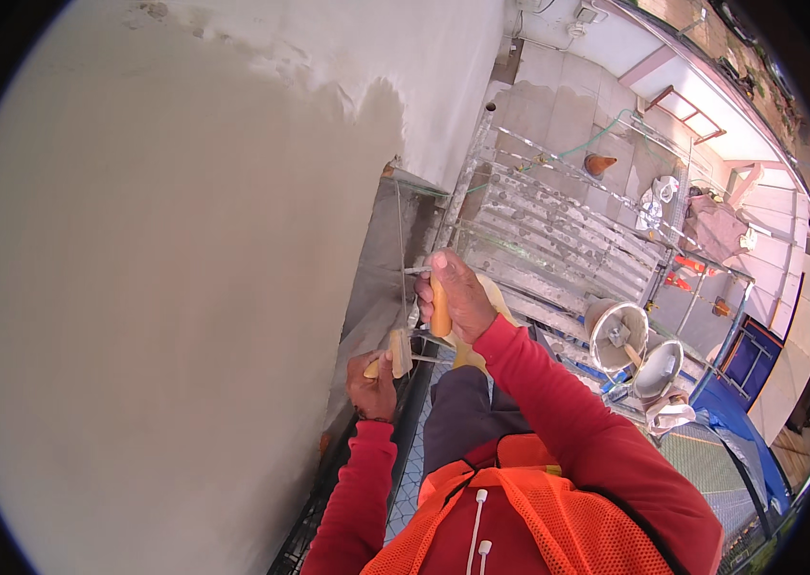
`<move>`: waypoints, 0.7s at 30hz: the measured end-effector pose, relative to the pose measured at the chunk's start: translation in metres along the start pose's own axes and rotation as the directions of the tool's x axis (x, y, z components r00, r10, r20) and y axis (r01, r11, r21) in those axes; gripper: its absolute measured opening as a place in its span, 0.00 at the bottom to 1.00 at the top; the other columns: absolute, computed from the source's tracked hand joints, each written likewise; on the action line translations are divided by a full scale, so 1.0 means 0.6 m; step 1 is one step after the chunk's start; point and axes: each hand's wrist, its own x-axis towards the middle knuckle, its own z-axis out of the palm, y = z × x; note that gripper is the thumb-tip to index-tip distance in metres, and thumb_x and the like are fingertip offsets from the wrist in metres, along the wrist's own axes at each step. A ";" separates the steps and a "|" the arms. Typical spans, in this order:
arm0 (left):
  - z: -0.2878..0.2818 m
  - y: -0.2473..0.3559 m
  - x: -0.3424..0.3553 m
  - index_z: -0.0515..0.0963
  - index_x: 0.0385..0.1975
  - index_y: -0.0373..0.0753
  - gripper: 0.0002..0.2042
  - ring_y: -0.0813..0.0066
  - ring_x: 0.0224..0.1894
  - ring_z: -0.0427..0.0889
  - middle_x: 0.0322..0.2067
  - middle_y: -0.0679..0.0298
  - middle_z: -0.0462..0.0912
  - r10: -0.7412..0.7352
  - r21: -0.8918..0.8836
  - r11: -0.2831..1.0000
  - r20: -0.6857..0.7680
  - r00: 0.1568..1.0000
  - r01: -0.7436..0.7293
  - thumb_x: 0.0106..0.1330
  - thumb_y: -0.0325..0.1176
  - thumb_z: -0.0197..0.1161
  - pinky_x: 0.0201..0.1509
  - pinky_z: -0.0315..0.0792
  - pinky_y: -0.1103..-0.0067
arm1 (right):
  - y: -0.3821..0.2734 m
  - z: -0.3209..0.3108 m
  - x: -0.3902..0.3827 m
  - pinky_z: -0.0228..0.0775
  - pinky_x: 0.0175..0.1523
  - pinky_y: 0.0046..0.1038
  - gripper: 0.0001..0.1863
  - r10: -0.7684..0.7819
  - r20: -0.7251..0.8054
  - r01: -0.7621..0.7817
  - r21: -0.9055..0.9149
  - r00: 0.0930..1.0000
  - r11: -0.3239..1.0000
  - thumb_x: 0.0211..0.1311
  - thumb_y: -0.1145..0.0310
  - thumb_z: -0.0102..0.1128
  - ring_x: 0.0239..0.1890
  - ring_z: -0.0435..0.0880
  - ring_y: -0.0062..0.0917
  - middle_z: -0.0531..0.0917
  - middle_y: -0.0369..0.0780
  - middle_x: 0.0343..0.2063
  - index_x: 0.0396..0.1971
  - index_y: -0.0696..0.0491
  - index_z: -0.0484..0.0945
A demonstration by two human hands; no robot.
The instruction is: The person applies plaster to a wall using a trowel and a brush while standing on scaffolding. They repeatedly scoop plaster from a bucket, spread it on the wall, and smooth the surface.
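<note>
My right hand (457, 292) is closed around the orange handle of a plastering trowel (440, 311). Its metal shanks point left toward the wall, and the thin blade shows nearly edge-on. Lower and to the left, my left hand (371, 388) grips a small tan tool (400, 353) with a pale block-like head and a short handle; its exact kind is hard to make out. Both hands are near the right edge of a large wall (184, 287) coated in smooth, damp-looking grey plaster. A darker recessed strip (381, 278) runs beside that edge.
Mortar-splashed scaffold planks (568, 230) and metal rails stretch out ahead to the right. Two buckets, one upper (604, 311) and one lower (656, 372), stand at my right with tools in one. Farther off are an orange cone (600, 165) and a blue tarp (740, 446).
</note>
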 end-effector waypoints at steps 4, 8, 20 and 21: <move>-0.067 -0.090 -0.064 0.85 0.37 0.35 0.10 0.62 0.41 0.86 0.39 0.55 0.86 -0.225 0.044 0.974 0.006 0.974 0.224 0.71 0.36 0.71 0.47 0.79 0.69 | 0.017 0.037 0.145 0.65 0.22 0.27 0.24 0.020 -0.251 0.003 0.090 0.968 0.996 0.73 0.43 0.63 0.17 0.68 0.18 0.71 0.31 0.19 0.34 0.49 0.69; -0.130 -0.164 -0.139 0.85 0.36 0.35 0.10 0.63 0.40 0.87 0.38 0.55 0.86 -0.252 0.096 0.963 -0.030 0.967 0.254 0.70 0.36 0.73 0.47 0.80 0.69 | 0.068 0.060 0.261 0.64 0.22 0.27 0.22 -0.104 -0.281 0.116 0.025 0.954 0.993 0.74 0.47 0.63 0.17 0.67 0.17 0.70 0.31 0.19 0.31 0.49 0.70; -0.238 -0.242 -0.277 0.84 0.35 0.34 0.12 0.65 0.36 0.87 0.35 0.56 0.88 -0.502 0.236 0.831 -0.072 0.862 0.504 0.66 0.37 0.77 0.44 0.81 0.69 | 0.106 0.206 0.225 0.60 0.19 0.26 0.21 -0.228 -0.115 0.235 0.046 0.967 0.971 0.76 0.55 0.63 0.17 0.66 0.14 0.70 0.31 0.17 0.26 0.51 0.68; -0.238 -0.245 -0.278 0.84 0.34 0.34 0.12 0.65 0.36 0.87 0.34 0.56 0.88 -0.537 0.271 0.797 -0.093 0.839 0.540 0.66 0.37 0.77 0.43 0.81 0.69 | 0.105 0.220 0.207 0.61 0.20 0.26 0.22 -0.257 -0.076 0.259 0.029 0.964 0.965 0.76 0.55 0.63 0.18 0.66 0.14 0.70 0.31 0.17 0.26 0.52 0.68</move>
